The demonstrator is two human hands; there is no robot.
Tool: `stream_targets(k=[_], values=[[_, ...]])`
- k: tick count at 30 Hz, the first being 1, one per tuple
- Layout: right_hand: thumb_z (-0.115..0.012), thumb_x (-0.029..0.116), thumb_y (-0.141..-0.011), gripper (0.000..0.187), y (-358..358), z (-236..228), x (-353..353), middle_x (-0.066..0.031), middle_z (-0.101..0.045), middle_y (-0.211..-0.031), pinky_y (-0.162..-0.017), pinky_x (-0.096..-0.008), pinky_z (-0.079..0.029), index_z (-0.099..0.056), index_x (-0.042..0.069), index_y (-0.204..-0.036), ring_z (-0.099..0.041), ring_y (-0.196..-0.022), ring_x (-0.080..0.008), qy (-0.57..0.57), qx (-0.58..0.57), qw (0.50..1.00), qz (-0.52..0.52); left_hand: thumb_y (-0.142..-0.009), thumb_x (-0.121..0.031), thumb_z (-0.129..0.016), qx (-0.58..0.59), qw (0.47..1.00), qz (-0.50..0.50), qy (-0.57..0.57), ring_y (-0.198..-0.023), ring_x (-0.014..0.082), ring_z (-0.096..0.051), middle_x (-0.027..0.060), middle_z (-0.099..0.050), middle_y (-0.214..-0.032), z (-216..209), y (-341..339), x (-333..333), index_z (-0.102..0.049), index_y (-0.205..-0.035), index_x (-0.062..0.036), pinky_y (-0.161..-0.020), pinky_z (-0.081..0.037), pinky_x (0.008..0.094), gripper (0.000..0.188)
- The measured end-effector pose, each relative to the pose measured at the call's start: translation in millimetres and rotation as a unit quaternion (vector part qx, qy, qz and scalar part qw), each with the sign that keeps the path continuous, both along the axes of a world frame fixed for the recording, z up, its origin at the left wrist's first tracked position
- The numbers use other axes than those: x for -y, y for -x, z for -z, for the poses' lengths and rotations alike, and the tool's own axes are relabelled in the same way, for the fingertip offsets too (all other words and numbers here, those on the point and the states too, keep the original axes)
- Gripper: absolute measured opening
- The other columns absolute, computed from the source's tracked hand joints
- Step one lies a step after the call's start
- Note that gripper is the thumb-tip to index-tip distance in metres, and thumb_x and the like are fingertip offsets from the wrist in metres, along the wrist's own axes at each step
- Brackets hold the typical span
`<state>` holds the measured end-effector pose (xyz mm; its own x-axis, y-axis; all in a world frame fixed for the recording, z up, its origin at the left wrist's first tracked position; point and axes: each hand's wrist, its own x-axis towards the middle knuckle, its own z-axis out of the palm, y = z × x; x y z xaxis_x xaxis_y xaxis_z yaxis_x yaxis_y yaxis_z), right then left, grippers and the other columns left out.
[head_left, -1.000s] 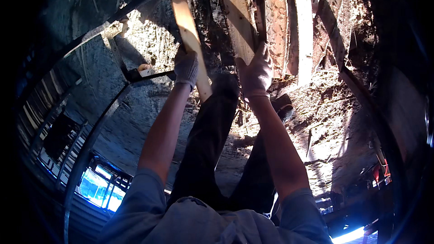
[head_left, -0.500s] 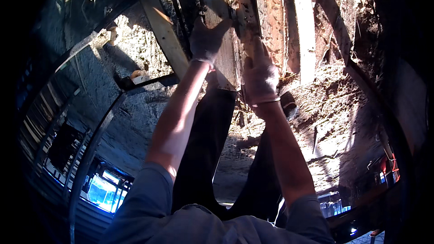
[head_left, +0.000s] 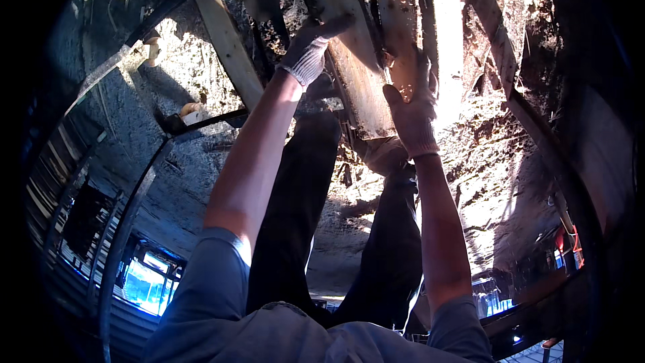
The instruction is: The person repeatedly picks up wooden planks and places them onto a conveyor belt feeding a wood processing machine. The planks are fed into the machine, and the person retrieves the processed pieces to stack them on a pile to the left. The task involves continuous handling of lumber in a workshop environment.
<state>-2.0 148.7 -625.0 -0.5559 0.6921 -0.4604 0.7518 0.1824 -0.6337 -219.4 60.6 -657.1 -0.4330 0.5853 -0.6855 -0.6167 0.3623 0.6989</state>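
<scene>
Both my hands wear pale knitted gloves. My left hand (head_left: 310,50) is at the left edge of a long wooden board (head_left: 359,84), its thumb stretched across the top face and its fingers partly hidden beyond the edge. The board's near end lies just ahead of my legs, tilted toward the lower right. My right hand (head_left: 413,117) is beside this end, thumb apart and fingers stretched forward along a second, brownish board (head_left: 399,20). A brightly sunlit plank (head_left: 445,33) lies just right of those fingers.
A separate light plank (head_left: 225,37) slants at the left. Dark metal bars curve along the left (head_left: 138,208) and right (head_left: 554,144). The ground (head_left: 490,181) is rough, with scattered debris and strong patches of sun. My dark-trousered legs stand below the boards.
The board's near end has swung to the right. My right hand has moved right with its thumb now spread, and my left hand has shifted slightly right and turned over the board's edge.
</scene>
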Motion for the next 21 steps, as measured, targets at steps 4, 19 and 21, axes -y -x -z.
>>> stream_targets(k=[4, 19, 21], values=[[-0.075, 0.043, -0.086, 0.098, -6, -8, 9, -0.0299, -0.038, -0.152, -0.112, -0.0481, -0.039, -0.023, -0.003, -0.155, -0.043, -0.137, -0.0436, -0.054, 0.007, 0.999, 0.004, -0.078, -0.031, -0.083, 0.040, 0.999, -0.020, 0.021, -0.112, 0.0193, -0.060, 0.0056, -0.069, -0.117, -3, 6, 1, -0.067, -0.124, -0.0066, -0.103, -0.043, 0.0387, 0.055], [-0.083, 0.044, -0.074, 0.101, 17, -224, 75, -0.0287, -0.067, -0.110, -0.080, -0.0510, -0.054, -0.025, -0.004, -0.142, -0.067, -0.098, -0.0454, 0.239, 0.004, 0.970, 0.043, -0.103, -0.021, -0.054, -0.132, 0.991, -0.018, -0.015, -0.100, 0.0136, -0.057, 0.0042, -0.059, -0.109, -194, -68, 96, -0.062, -0.117, -0.0031, -0.089, -0.047, 0.0285, 0.024], [-0.084, 0.038, -0.074, 0.095, -5, -257, 69, -0.0245, -0.067, -0.109, -0.084, -0.0477, -0.055, -0.032, -0.002, -0.142, -0.067, -0.100, -0.0420, 0.203, -0.028, 0.978, 0.042, -0.105, -0.030, -0.049, -0.018, 0.997, -0.076, -0.006, -0.116, 0.0173, -0.055, 0.0083, -0.059, -0.124, -215, -86, 82, -0.052, -0.133, -0.0010, -0.102, -0.042, 0.0312, 0.041]])
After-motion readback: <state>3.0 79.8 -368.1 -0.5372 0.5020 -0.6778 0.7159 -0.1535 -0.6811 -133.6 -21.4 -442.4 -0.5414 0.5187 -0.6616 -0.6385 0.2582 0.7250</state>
